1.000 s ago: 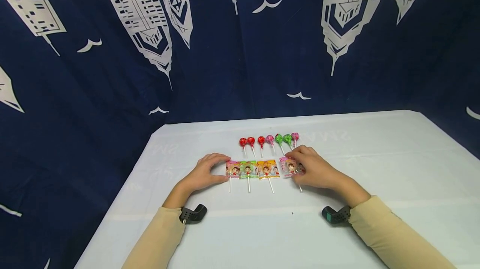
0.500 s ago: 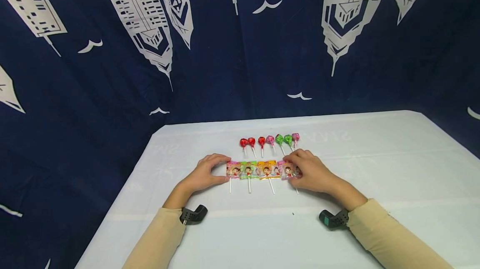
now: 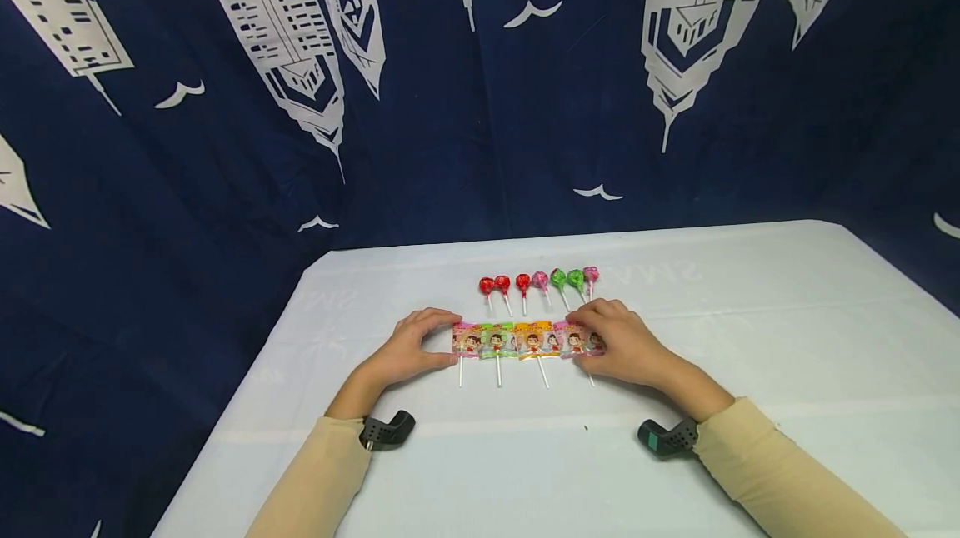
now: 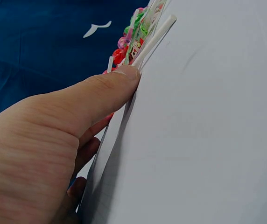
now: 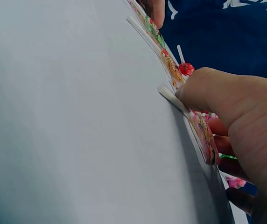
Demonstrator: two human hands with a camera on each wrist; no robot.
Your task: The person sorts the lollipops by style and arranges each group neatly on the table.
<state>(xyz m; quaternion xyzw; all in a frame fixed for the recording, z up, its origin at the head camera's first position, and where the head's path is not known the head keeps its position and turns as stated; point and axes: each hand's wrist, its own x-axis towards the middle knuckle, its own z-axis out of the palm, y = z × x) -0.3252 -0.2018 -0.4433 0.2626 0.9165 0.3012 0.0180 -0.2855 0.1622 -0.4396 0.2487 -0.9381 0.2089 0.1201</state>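
Observation:
Four flat-wrapped lollipops would be too exact a tally, so: several flat-wrapped lollipops lie side by side in a row, sticks toward the person. At its left end my left hand [image 3: 411,345] holds a pink-wrapped lollipop [image 3: 467,341] by its edges, thumb below and index finger above. A green-wrapped lollipop [image 3: 497,340] and an orange-wrapped lollipop [image 3: 533,340] lie between the hands. My right hand [image 3: 630,344] grips another pink-wrapped lollipop [image 3: 574,341] the same way, its wrapper meeting the orange one. The thumb partly covers its stick [image 5: 173,99] in the right wrist view.
Behind the row lies a second row of round lollipops: red lollipops [image 3: 522,281] at left, then pink and green ones [image 3: 558,278]. All rest on a white-covered table [image 3: 510,463]. A dark blue patterned curtain [image 3: 480,146] hangs behind it.
My right hand has slid its pink-wrapped lollipop left, closing the gap to the orange one. During the last half second it has barely moved. The left hand stays in place.

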